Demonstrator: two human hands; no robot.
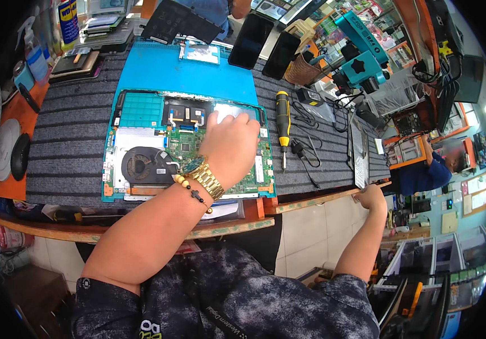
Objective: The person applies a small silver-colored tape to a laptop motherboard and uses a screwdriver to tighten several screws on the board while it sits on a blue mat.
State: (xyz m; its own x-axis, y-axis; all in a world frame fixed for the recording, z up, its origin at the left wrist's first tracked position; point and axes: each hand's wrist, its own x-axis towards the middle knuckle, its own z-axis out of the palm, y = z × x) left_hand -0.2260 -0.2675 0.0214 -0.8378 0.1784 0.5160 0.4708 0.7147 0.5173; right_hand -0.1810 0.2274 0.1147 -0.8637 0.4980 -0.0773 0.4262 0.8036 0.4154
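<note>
An open laptop chassis [189, 148] with exposed circuit board and fan [138, 166] lies beneath my left hand [230, 141]. That hand's fingers are curled onto a silvery piece [225, 108] at the upper right of the chassis; what exactly they grip is hidden. My right hand [371, 196] is closed at the bench edge, beside the lower end of a long grey keyboard part [360, 164]; its hold is unclear. A yellow-black screwdriver [283, 121] lies right of the laptop.
Behind are a blue mat [147, 70], black battery [181, 22], two phones [248, 42] and teal microscope [361, 62]. Cables [308, 141] lie rightward; spray can and bottles [37, 62] stand left. Another person [423, 172] is at the right, someone else [209, 11] behind.
</note>
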